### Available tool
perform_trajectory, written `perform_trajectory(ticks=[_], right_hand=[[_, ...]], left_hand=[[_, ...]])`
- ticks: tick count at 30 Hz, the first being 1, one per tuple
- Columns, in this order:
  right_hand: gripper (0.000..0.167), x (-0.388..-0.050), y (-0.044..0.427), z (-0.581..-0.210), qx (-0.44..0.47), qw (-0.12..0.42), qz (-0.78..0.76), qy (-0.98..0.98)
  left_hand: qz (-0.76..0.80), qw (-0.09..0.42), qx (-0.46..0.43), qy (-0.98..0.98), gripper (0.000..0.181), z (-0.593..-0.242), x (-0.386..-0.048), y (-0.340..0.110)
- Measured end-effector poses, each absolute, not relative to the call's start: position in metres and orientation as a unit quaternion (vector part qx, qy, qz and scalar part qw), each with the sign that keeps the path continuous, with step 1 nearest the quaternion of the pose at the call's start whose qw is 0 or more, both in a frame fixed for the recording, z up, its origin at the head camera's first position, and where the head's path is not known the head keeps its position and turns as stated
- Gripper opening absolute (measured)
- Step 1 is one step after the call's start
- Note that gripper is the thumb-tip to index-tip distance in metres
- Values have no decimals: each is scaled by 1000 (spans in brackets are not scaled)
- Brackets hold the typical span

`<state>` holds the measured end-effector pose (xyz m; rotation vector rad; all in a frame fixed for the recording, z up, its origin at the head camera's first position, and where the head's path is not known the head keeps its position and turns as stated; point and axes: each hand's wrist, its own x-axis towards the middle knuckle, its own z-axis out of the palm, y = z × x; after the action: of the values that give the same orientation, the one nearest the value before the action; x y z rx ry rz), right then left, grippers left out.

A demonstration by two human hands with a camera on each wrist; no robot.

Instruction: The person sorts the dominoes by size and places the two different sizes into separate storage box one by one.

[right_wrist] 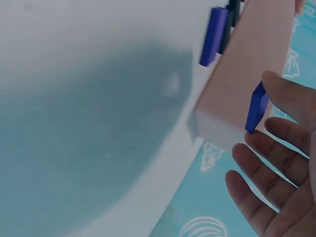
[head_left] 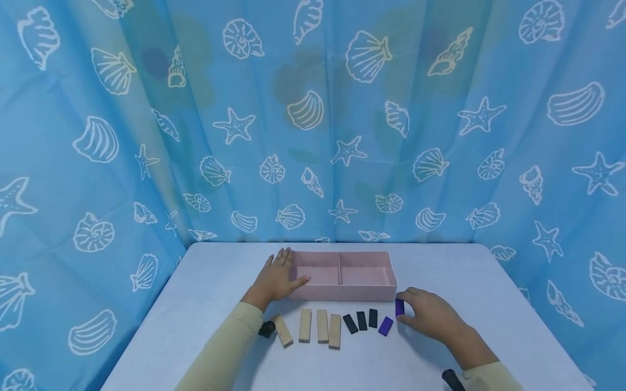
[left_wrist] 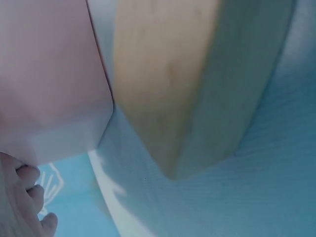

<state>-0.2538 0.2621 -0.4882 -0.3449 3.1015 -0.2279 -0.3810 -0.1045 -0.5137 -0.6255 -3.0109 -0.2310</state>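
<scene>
A pink two-compartment box (head_left: 342,294) stands toward the back of the table. My left hand (head_left: 276,278) rests at its left end, fingers straight and thumb along the front rim. To the right of the box, my right hand (head_left: 432,316) pinches a small purple block (head_left: 400,307) between thumb and fingertip. The right wrist view shows this block (right_wrist: 256,107) at the thumb tip, the other fingers spread. Another purple block (head_left: 385,326) lies on the table beside three black blocks (head_left: 362,321). Several wooden blocks (head_left: 305,326) lie in front of the box.
The white table (head_left: 371,369) meets a blue curtain (head_left: 313,163) with shell prints at its back edge. A divider (head_left: 339,268) splits the box in two. Black wrist straps (head_left: 453,379) show on the forearms.
</scene>
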Motion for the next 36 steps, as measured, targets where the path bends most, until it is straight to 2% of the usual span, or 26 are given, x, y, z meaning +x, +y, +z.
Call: perform_trajectory(ticks=[15,36], right_hand=[[53,-272,255,-467,-151,-70,-75,983],[52,-311,235,-482,-91,-72,-304,946]], left_hand=[[-101,20,-205,-973,97,-518,-380,-104],[-124,29,-205,-971,95,-518,-383,-105]])
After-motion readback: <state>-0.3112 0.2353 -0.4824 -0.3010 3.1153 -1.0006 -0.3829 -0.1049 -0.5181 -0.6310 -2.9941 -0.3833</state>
